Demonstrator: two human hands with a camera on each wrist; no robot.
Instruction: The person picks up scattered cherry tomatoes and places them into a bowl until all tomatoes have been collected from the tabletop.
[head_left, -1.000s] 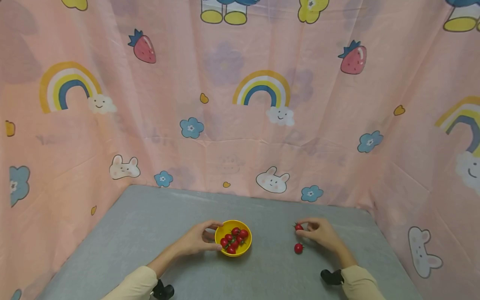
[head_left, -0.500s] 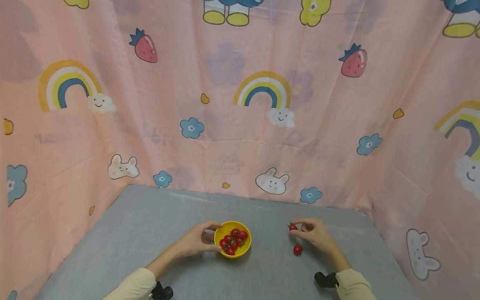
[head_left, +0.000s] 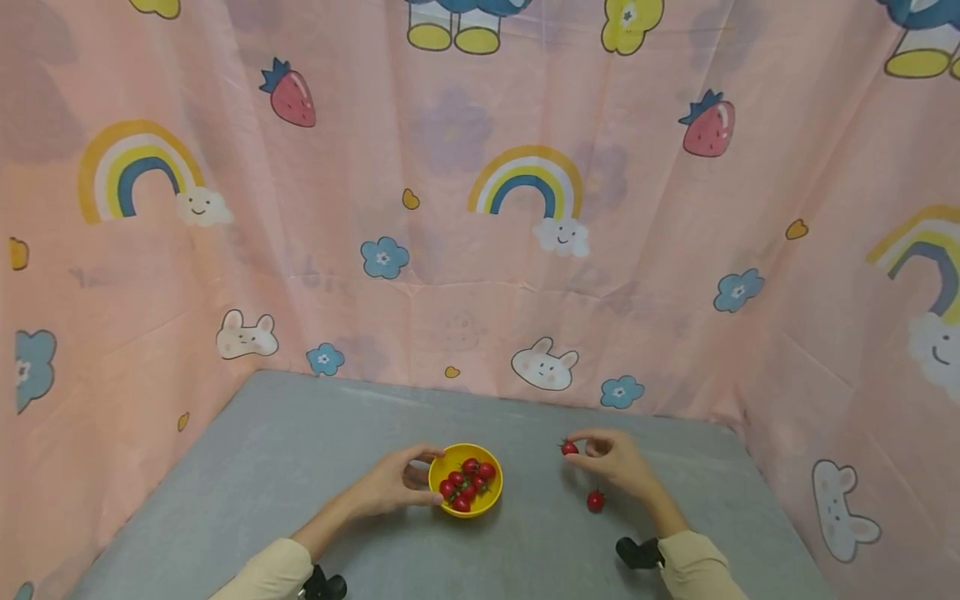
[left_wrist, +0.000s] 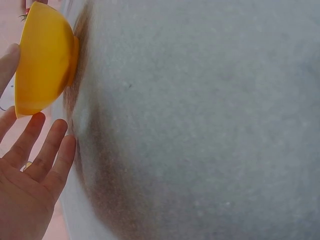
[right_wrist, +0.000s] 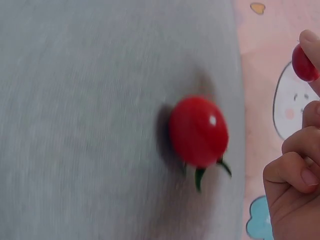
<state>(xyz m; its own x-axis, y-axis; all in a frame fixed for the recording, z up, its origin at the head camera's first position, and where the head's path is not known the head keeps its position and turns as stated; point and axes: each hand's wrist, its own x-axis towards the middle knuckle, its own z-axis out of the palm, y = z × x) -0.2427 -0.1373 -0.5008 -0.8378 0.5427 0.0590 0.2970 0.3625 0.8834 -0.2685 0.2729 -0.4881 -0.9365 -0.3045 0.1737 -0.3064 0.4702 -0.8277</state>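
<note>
My left hand [head_left: 393, 482] holds a small yellow bowl [head_left: 435, 493] at its left side, thumb at the near rim and index finger at the far rim. In the left wrist view the other fingers [left_wrist: 52, 150] spread beside the bowl [left_wrist: 45, 60]. Several cherry tomatoes [head_left: 467, 483] with green stems lie inside it. To the right, my right hand [head_left: 615, 461] pinches one cherry tomato [head_left: 569, 448] between thumb and index finger, raised over the table. Another cherry tomato [head_left: 596, 501] rests on the table below that hand; the right wrist view shows this tomato [right_wrist: 198, 131] up close, green sepals visible.
The grey table [head_left: 337, 433] meets a pink patterned curtain [head_left: 480, 308] at its back and sides. Black wrist mounts [head_left: 639, 553] sit under both cream sleeves [head_left: 697, 567].
My right hand has lifted the pinched cherry tomato slightly and carried it left, toward the bowl. My left hand and the bowl have stayed in place.
</note>
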